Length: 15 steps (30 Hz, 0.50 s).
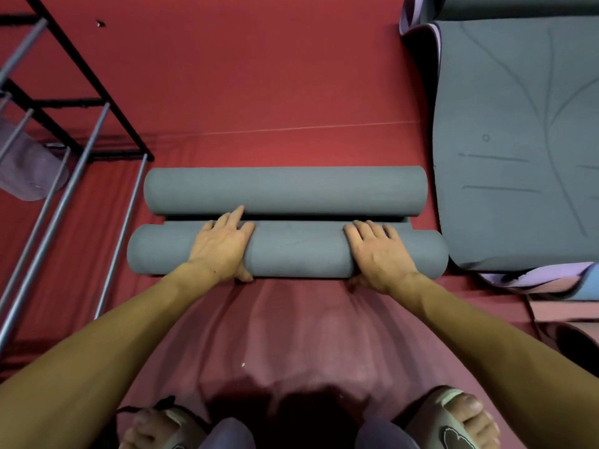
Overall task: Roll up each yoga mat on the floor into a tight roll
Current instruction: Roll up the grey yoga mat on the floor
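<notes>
Two grey rolled yoga mats lie side by side on the red floor. The far roll point(285, 190) is untouched. The near roll point(298, 251) has a thin strip of flat mat point(291, 223) showing along its far side. My left hand point(220, 246) lies over the near roll left of centre, fingers draped across the top and thumb tucked under the near side. My right hand point(377, 252) wraps the same roll right of centre in the same way. A flat grey mat point(518, 140) with line markings and a lilac underside lies unrolled at the right.
A black and silver metal rack point(81, 124) stands at the left, with a lilac object point(30, 170) under it. More mat edges in lilac, blue and pink point(567, 286) lie at the right. My feet in sandals point(453, 419) are at the bottom.
</notes>
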Tool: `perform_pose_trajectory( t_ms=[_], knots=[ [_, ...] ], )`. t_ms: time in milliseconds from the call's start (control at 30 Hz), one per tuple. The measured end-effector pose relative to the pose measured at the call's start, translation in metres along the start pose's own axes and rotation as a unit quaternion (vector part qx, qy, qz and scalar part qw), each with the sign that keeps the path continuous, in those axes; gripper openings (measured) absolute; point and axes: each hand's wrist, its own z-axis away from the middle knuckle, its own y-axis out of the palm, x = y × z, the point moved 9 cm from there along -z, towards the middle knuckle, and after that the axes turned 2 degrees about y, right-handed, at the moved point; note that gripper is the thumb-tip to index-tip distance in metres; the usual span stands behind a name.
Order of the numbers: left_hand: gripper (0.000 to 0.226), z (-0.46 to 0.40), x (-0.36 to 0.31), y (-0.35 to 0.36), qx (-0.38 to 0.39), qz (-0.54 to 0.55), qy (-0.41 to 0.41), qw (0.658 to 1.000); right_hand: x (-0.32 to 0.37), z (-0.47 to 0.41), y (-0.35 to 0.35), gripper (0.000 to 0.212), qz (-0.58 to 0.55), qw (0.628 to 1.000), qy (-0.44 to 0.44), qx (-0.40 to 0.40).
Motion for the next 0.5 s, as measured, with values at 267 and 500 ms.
perform_pose_trajectory(
  t_ms=[267,500],
  knots=[
    [0.092,0.026,-0.009,0.014,0.130,0.046,0.040,0.990,-0.001,0.021,0.010,0.112,-0.102,0.983,-0.055,0.140],
    [0.128,0.025,-0.009,0.016,0.195,0.064,0.037,0.978,-0.004,0.022,0.010,0.136,-0.140,0.971,-0.041,0.189]
  ],
)
